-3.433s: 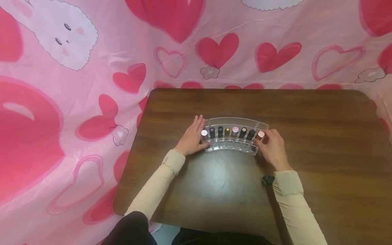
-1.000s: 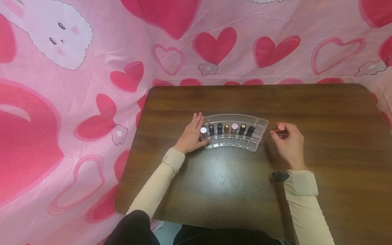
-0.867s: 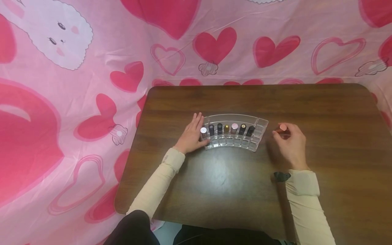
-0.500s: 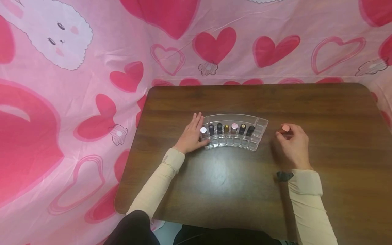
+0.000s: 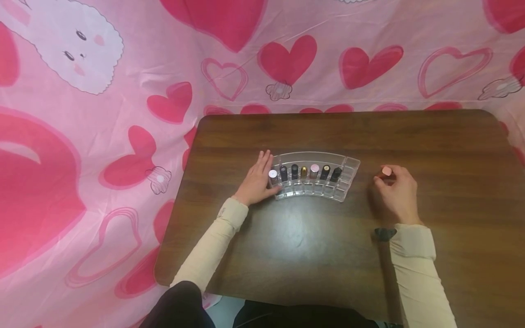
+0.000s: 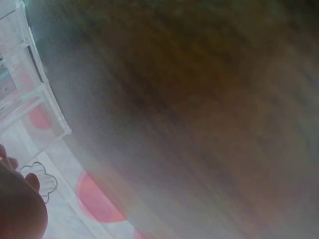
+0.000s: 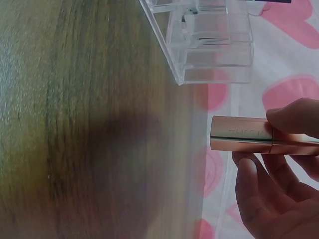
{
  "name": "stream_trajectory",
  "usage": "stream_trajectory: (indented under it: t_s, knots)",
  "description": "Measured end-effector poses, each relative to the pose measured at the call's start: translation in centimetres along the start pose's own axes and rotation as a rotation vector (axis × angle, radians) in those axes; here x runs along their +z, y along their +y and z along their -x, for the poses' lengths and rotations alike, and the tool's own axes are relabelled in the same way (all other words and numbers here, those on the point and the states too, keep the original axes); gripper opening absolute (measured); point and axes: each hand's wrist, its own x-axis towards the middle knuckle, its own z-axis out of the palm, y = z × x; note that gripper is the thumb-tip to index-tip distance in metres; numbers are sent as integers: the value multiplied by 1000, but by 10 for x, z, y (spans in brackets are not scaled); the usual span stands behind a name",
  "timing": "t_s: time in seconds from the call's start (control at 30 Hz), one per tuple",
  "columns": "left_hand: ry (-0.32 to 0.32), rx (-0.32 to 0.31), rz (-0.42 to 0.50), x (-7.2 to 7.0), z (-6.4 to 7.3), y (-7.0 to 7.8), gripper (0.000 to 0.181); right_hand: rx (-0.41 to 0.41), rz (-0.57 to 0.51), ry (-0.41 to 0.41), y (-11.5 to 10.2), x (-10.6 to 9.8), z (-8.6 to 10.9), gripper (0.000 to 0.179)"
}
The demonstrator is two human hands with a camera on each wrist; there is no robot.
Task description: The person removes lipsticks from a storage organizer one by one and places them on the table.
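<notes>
My right hand point(image 5: 398, 193) pinches a rose-gold lipstick point(image 7: 241, 134) between thumb and fingers, to the right of a clear curved organizer point(image 5: 311, 157). In the head view only the lipstick's top end shows; whether its base touches the table I cannot tell. My left hand point(image 5: 255, 183) rests against the organizer's left end, fingers extended. Several lipsticks stand in one row of the organizer: a white-topped one point(image 5: 273, 176), black ones, a gold one point(image 5: 304, 172) and a pink-topped one point(image 5: 314, 171). The row's right-end slot holds nothing. In the left wrist view, part of the left hand point(image 6: 20, 206) shows.
The organizer stands on a brown wood-grain table point(image 5: 246, 136) with rounded corners. A pink cloth point(image 5: 328, 27) printed with hearts hangs behind it and on the left. A dark object point(image 5: 385, 234) sits at the right wrist.
My right hand has taken the rose-gold lipstick out of the organizer's right-end slot and carried it to the right, drifting slightly farther right lately. The left hand has stayed on the organizer.
</notes>
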Motion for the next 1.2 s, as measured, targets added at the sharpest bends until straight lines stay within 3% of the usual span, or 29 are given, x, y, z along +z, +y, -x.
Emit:
stream_trajectory:
  t_s: [0.57, 1.2]
  knots:
    - [-1, -6, 18, 0, 0, 2, 105, -18, 24, -22, 12, 9, -14, 30]
    - [24, -2, 50, 0, 0, 0, 102, -55, 34, 11, 12, 17, -24, 25]
